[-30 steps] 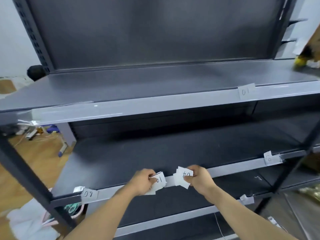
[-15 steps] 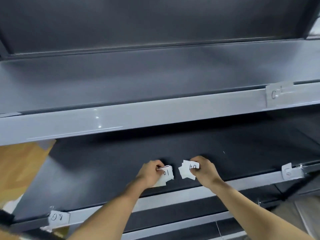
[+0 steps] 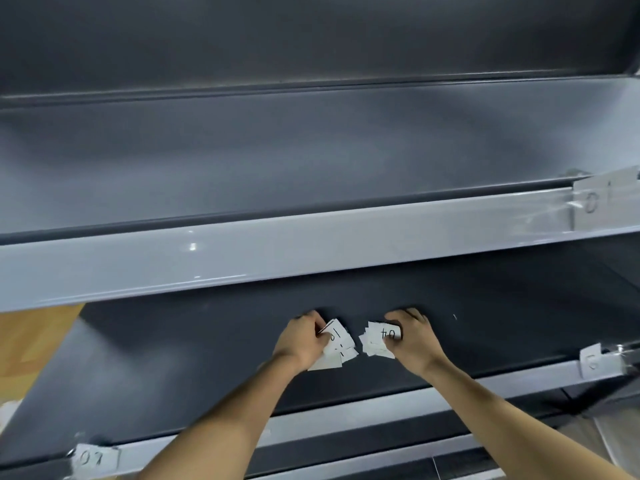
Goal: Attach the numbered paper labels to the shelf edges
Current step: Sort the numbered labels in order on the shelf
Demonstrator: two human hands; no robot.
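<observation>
My left hand (image 3: 303, 339) is shut on a small stack of white paper labels (image 3: 337, 348) with handwritten digits on top. My right hand (image 3: 415, 337) grips a second stack of labels (image 3: 379, 339) whose top slip reads "04" upside down. Both hands hover over the dark middle shelf (image 3: 173, 368), a short gap between the two stacks. The upper shelf's light grey front edge (image 3: 277, 258) carries a taped label (image 3: 602, 202) at the far right. The middle shelf's edge (image 3: 519, 379) has a label at the right (image 3: 590, 362) and one at the lower left (image 3: 93, 459).
The dark back panel (image 3: 311, 39) rises behind the upper shelf. Wooden floor (image 3: 31, 341) shows through at the left. A lower shelf edge (image 3: 381, 455) runs beneath my forearms.
My view has moved closer to the shelves and shifted left. Both hands have moved from the middle shelf's front edge to above its surface, still holding their stacks.
</observation>
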